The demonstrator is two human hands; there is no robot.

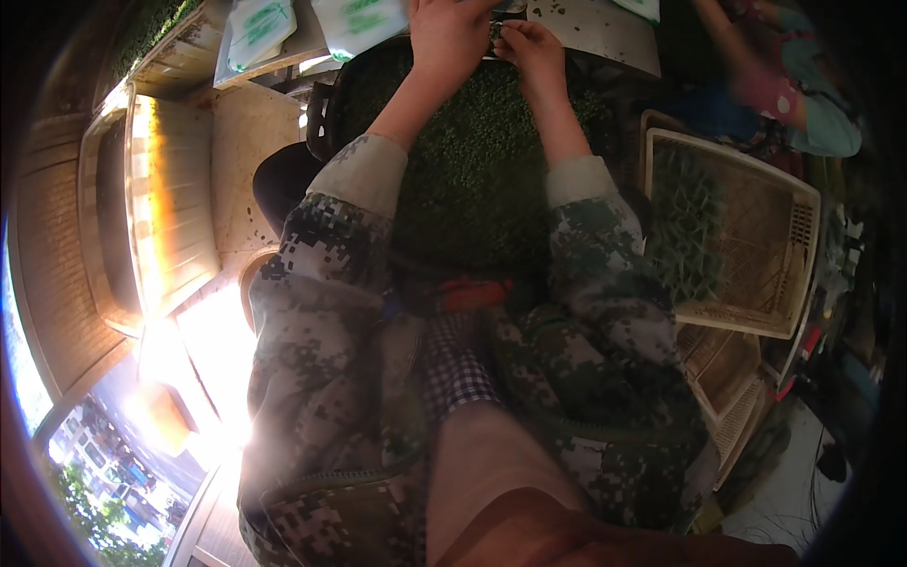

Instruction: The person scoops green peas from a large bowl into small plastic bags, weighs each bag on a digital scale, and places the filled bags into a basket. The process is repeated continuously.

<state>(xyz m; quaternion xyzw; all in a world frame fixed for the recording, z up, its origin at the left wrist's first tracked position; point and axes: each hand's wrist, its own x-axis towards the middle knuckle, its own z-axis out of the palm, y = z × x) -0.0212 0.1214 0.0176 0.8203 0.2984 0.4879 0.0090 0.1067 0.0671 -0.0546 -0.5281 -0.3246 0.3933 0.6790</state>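
**Left hand [453, 42] and right hand [536, 57] close together beyond a mass of small-leaved greens [482, 142]**

In the head view, shows the left hand at the upper edge, fingers partly cut off; cannot tell whether spread or curled. Shows the right hand just beside, thumb and fingertips drawn together at something too small and dark to tell whether pinched. Shows the greens below the hands and between the forearms, spread across a dark tub [321, 121]. Beyond the tub, to the left, includes white bags [359, 26] with green print; to the right, a grey metal surface [600, 40] with scattered bits on top. Off to the right, includes a pale plastic crate [789, 227] with spiky green stalks [688, 222] inside, and, above, a co-worker's teal sleeve [829, 118]. At far left, shows a cream bin [175, 203] in strong sunlight.
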